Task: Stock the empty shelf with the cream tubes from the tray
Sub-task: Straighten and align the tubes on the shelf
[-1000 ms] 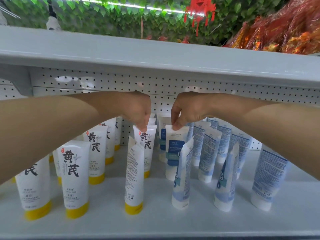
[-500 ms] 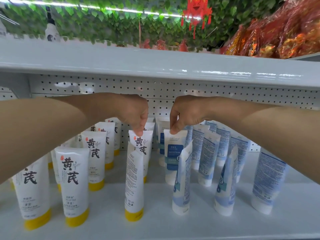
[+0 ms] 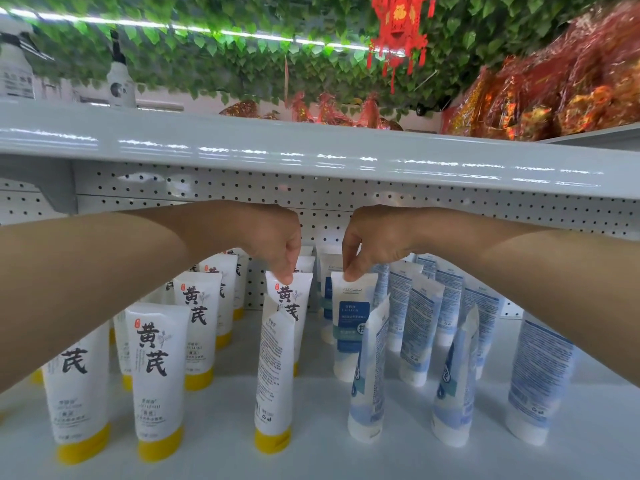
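Note:
Both my arms reach into the white shelf (image 3: 398, 455). My left hand (image 3: 273, 244) pinches the top crimp of a white tube with a yellow cap (image 3: 294, 303), which stands cap-down in the middle. My right hand (image 3: 370, 244) pinches the top of a white and blue tube (image 3: 349, 323) right beside it. Several more yellow-capped tubes (image 3: 156, 375) stand in rows on the left. Several blue and white tubes (image 3: 419, 327) stand on the right. The tray is not in view.
The shelf board above (image 3: 311, 150) hangs low over my hands. A perforated back panel (image 3: 214, 188) closes the rear. Two tubes (image 3: 273, 379) (image 3: 369, 375) stand in front of the held ones. Red foil-wrapped goods (image 3: 554, 95) and bottles (image 3: 119, 84) sit on top.
The view has tilted up a little, so more of the upper shelf shows. Both hands stay pinched on the same two tubes, which sit slightly lower on the shelf.

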Action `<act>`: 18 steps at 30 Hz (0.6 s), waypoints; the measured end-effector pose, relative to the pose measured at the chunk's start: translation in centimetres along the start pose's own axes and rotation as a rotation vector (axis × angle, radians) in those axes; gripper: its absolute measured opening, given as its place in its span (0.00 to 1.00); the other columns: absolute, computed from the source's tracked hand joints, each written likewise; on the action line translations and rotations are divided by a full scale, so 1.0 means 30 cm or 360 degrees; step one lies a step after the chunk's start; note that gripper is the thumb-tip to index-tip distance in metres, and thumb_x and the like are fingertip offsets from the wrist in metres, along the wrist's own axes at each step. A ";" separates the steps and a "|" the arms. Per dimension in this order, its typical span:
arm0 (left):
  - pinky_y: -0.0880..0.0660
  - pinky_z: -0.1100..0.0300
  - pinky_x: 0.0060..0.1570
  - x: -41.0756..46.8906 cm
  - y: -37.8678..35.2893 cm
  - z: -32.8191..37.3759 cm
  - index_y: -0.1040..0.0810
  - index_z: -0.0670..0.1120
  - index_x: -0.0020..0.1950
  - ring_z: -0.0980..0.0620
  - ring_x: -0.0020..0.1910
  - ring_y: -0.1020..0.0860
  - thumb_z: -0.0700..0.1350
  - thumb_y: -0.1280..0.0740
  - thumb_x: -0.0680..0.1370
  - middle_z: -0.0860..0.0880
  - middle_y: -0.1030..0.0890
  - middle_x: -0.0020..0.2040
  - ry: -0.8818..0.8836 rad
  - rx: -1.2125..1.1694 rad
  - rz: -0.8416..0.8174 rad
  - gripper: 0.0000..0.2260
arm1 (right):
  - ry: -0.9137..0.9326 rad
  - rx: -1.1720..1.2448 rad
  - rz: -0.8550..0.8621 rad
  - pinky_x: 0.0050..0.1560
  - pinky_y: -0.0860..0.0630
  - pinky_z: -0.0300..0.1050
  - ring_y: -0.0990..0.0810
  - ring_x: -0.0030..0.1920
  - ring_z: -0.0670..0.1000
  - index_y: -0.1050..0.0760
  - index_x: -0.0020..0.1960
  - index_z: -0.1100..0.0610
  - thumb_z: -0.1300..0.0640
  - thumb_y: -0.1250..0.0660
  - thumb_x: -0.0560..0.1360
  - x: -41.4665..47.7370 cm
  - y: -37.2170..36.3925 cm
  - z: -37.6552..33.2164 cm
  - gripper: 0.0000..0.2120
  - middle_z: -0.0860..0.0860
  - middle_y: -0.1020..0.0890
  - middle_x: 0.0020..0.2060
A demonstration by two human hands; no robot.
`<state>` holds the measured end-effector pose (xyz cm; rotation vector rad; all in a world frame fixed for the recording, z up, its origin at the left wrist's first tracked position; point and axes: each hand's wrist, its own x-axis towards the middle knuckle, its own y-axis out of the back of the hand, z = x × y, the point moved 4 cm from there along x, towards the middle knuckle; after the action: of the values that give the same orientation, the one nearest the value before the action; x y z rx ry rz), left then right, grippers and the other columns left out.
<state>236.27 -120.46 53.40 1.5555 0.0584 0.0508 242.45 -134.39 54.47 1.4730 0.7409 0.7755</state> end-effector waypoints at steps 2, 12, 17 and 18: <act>0.27 0.65 0.41 -0.001 -0.002 0.000 0.20 0.51 0.39 0.61 0.37 0.24 0.49 0.25 0.71 0.59 0.21 0.36 0.0006 -0.0022 -0.0009 0.05 | -0.0007 0.0000 -0.0019 0.53 0.26 0.41 0.22 0.53 0.48 0.17 0.47 0.52 0.51 0.24 0.71 0.000 -0.002 0.003 0.08 0.48 0.17 0.51; 0.26 0.62 0.42 -0.015 -0.004 0.012 0.19 0.46 0.45 0.56 0.38 0.25 0.49 0.25 0.72 0.55 0.21 0.38 0.0049 -0.0050 0.0004 0.08 | -0.0030 -0.0031 -0.0047 0.58 0.23 0.46 0.20 0.54 0.50 0.17 0.53 0.55 0.48 0.26 0.72 -0.011 -0.004 -0.010 0.15 0.49 0.16 0.52; 0.28 0.61 0.39 -0.060 0.035 0.035 0.21 0.42 0.43 0.50 0.38 0.26 0.59 0.30 0.74 0.48 0.21 0.39 0.0177 0.0181 0.0115 0.18 | -0.0043 -0.0124 0.0081 0.51 0.24 0.44 0.20 0.55 0.57 0.18 0.56 0.61 0.42 0.29 0.73 -0.053 0.036 -0.030 0.24 0.56 0.17 0.54; 0.30 0.63 0.35 -0.077 0.048 0.045 0.22 0.42 0.40 0.50 0.35 0.27 0.60 0.32 0.74 0.49 0.23 0.35 0.0201 0.0222 0.0166 0.20 | -0.0044 -0.0141 0.0100 0.45 0.26 0.41 0.19 0.53 0.57 0.17 0.53 0.62 0.40 0.30 0.73 -0.068 0.043 -0.033 0.24 0.56 0.16 0.51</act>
<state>234.08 -121.94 54.86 1.6929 0.0818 0.2320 240.47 -135.55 55.72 1.4300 0.6342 0.8235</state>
